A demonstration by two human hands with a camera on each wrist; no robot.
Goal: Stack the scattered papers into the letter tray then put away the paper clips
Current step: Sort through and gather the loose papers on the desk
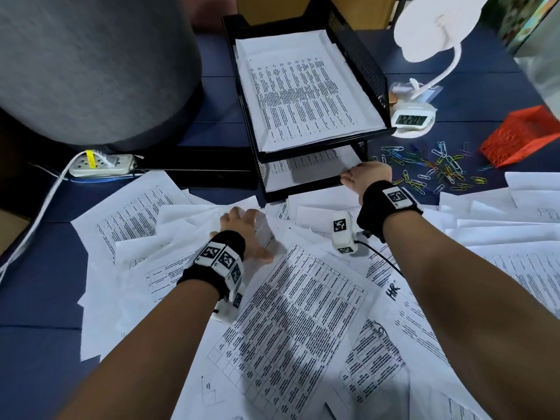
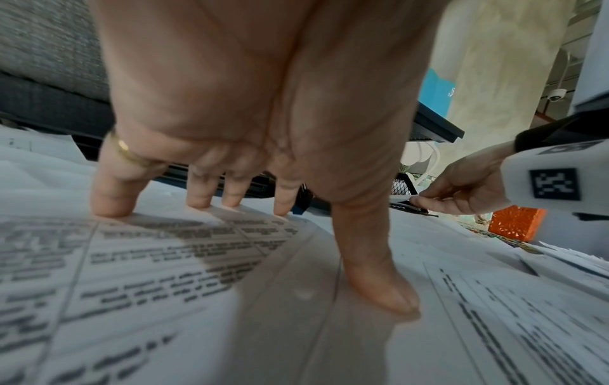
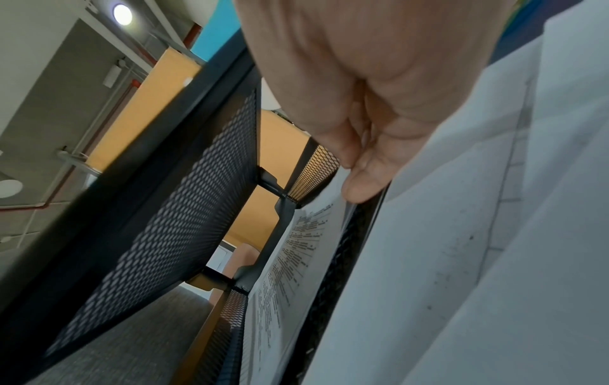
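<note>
Two hands: both on paper.
L hand (image 1: pixel 242 230): fingers spread, pressing loose papers (image 1: pixel 303 313).
R hand (image 1: pixel 368 180): pinching sheet (image 1: pixel 306 171) in tray (image 1: pixel 357 53) lower tier.
Clips (image 1: pixel 436 169): loose on surface.

Black mesh two-tier tray (image 1: pixel 357 53), upper centre, printed sheets in both tiers; white papers (image 1: pixel 303 298) scattered, overlapping, across lower frame; coloured clips (image 1: pixel 436 171) loose at centre right, beside tray.
</note>
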